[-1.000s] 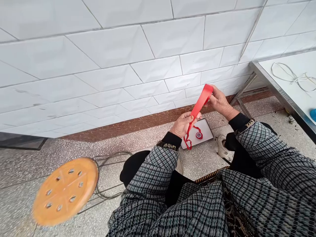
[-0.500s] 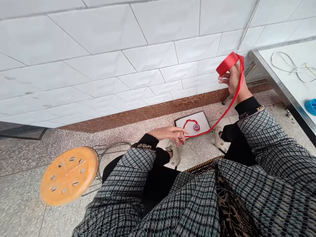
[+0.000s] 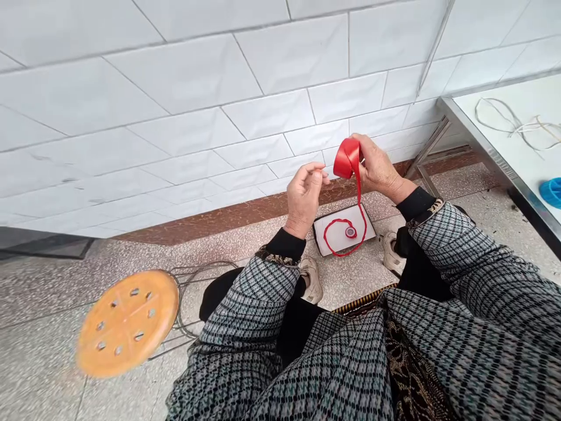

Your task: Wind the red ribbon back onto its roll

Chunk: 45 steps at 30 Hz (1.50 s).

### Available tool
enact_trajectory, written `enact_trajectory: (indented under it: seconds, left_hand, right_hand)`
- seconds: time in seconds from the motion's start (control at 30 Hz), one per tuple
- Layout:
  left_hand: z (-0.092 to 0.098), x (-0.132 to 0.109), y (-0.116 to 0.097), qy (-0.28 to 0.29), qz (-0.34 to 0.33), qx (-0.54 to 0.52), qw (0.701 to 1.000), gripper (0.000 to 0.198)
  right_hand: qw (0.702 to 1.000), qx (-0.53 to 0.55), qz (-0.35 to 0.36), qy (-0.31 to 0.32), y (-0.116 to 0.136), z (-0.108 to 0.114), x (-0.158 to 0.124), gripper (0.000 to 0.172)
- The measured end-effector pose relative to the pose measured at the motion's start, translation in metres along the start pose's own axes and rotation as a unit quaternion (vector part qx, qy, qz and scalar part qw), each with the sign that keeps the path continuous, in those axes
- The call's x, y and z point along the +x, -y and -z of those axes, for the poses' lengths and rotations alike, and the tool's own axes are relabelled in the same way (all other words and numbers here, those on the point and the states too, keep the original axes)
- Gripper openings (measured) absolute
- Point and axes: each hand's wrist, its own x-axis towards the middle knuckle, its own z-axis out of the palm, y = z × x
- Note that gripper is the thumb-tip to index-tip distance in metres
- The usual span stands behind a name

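Above the speckled floor (image 3: 350, 278), in front of the tiled wall, a roll of red ribbon (image 3: 343, 162) is gripped in the right hand (image 3: 379, 166). The left hand (image 3: 304, 196) is just beside it, fingers curled; whether they pinch anything, I can't tell. A red strand (image 3: 360, 193) hangs from the roll, looping over a dark-edged white rectangle (image 3: 336, 235) to a small ring (image 3: 350, 233). Farther left stands an orange stool (image 3: 125, 320).
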Motion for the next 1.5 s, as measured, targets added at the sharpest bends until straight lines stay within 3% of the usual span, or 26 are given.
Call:
enact_trajectory:
  seconds: [0.13,0.33,0.5,0.6,0.67,0.83,1.17,1.33,1.5]
  left_hand:
    - [0.001,0.004,-0.001,-0.01,0.012,0.001,1.0,0.019]
    - [0.005,0.005,0.029,-0.071,0.067,-0.018,0.995,0.023]
    - [-0.017,-0.014,0.039,0.015,0.217,-0.15,0.964,0.04]
    - [-0.023,-0.019,0.035,0.009,0.279,-0.191,0.941,0.055]
    - [-0.022,-0.017,0.033,-0.011,0.277,-0.194,0.941,0.059]
    - [-0.013,-0.008,0.027,-0.039,0.191,-0.167,0.967,0.046]
    - [0.004,0.009,0.017,0.005,0.216,-0.127,0.968,0.033]
    - [0.006,0.01,0.018,0.02,0.24,-0.13,0.962,0.037]
    - [0.005,0.009,0.02,0.003,0.187,-0.169,0.968,0.049]
  right_hand:
    - [0.998,-0.051,0.001,0.038,0.015,0.0,0.001,0.056]
    - [0.991,-0.117,-0.02,0.062,0.021,-0.006,0.004,0.059]
    - [0.98,-0.171,-0.034,0.092,0.026,-0.01,0.006,0.06]
    - [0.975,-0.194,-0.04,0.104,0.029,-0.011,0.008,0.059]
    - [0.972,-0.206,-0.043,0.107,0.03,-0.011,0.008,0.058]
    - [0.967,-0.223,-0.029,0.118,0.032,-0.009,0.007,0.056]
    - [0.955,-0.233,-0.027,0.184,0.048,-0.012,0.007,0.056]
    - [0.952,-0.239,-0.036,0.187,0.049,-0.014,0.008,0.058]
    - [0.95,-0.244,-0.037,0.191,0.05,-0.014,0.008,0.059]
